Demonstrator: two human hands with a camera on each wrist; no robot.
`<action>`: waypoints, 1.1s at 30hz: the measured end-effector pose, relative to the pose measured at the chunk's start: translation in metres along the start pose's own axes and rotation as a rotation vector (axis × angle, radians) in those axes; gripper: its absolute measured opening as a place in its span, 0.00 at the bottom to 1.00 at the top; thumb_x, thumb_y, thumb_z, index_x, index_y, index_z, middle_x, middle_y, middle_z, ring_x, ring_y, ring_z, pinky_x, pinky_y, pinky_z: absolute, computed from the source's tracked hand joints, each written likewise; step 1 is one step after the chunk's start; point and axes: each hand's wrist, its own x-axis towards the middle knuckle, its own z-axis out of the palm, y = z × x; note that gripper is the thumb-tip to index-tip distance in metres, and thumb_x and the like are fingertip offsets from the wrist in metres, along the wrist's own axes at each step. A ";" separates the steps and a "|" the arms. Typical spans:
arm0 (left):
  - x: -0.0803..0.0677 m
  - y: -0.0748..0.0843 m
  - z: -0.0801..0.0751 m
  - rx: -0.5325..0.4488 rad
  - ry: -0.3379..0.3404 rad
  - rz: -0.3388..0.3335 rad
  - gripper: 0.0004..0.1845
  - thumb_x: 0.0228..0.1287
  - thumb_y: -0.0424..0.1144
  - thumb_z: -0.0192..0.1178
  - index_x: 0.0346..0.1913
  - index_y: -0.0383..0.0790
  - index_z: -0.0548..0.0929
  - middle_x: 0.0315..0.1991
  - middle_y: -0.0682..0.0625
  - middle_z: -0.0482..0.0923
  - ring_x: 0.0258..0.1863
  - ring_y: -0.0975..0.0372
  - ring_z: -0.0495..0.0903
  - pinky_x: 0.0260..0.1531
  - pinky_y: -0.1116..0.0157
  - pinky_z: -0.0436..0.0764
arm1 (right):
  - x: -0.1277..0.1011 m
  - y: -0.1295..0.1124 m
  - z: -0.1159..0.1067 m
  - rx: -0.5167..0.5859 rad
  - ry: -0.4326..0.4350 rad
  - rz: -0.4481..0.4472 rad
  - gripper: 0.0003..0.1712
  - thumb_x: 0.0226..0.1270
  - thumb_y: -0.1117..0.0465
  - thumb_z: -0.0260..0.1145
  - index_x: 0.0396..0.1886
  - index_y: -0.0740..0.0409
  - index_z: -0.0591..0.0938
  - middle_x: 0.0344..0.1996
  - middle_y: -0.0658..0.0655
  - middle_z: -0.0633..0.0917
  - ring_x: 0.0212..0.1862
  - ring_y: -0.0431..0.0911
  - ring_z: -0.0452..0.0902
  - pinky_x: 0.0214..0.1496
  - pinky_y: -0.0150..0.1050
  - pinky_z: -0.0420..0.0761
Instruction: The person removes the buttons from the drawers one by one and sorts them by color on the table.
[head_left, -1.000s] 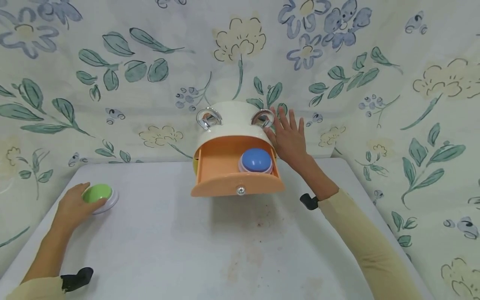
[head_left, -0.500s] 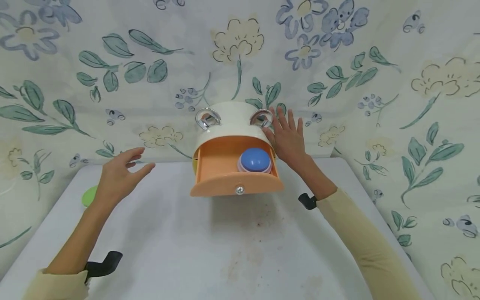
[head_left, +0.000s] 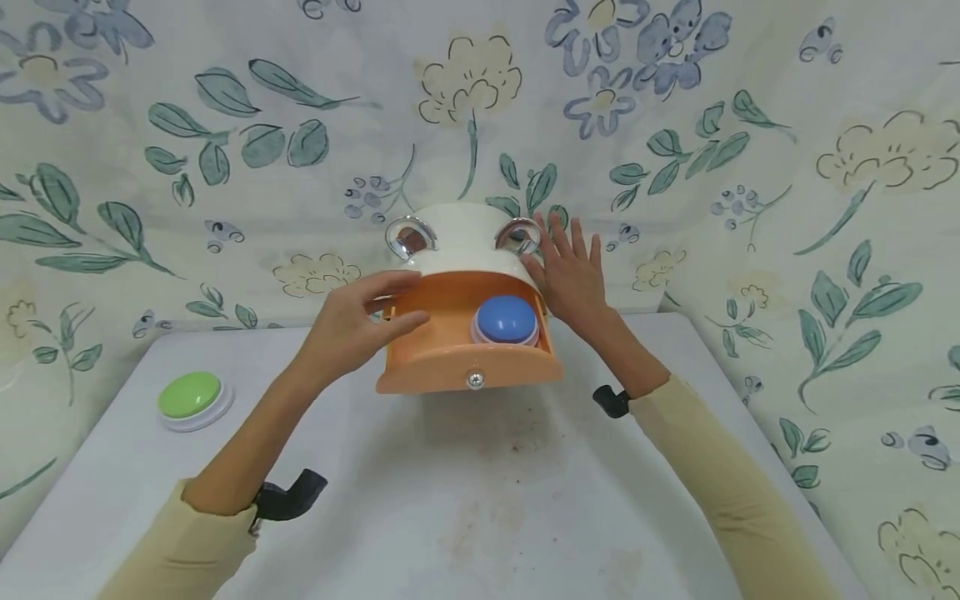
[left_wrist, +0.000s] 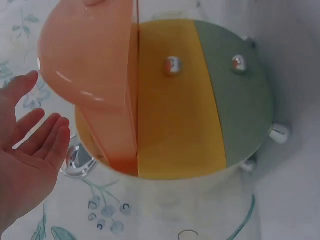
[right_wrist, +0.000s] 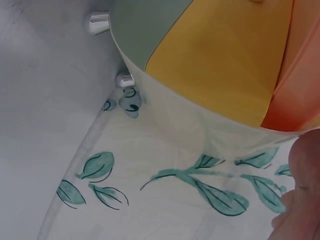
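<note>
Open orange drawer [head_left: 450, 333] of a small white cabinet [head_left: 465, 237], flanked by two hands.

At lower left of the head view a green button [head_left: 191, 395] is seen on the table [head_left: 450, 500], untouched. Left of centre, the left hand [head_left: 352, 325] is held at the drawer's left edge, fingers loosely spread, nothing gripped. A blue button [head_left: 507, 320] is seen inside the drawer. To the right, the right hand [head_left: 573, 275] is laid flat against the cabinet's side, fingers straight.
</note>
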 end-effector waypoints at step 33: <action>0.055 -0.002 0.062 -0.133 -0.551 -0.169 0.39 0.57 0.49 0.73 0.72 0.54 0.71 0.66 0.51 0.72 0.61 0.52 0.73 0.58 0.50 0.77 | 0.001 0.004 0.003 -0.021 0.014 -0.022 0.39 0.81 0.42 0.43 0.82 0.53 0.47 0.79 0.61 0.48 0.78 0.61 0.38 0.75 0.64 0.38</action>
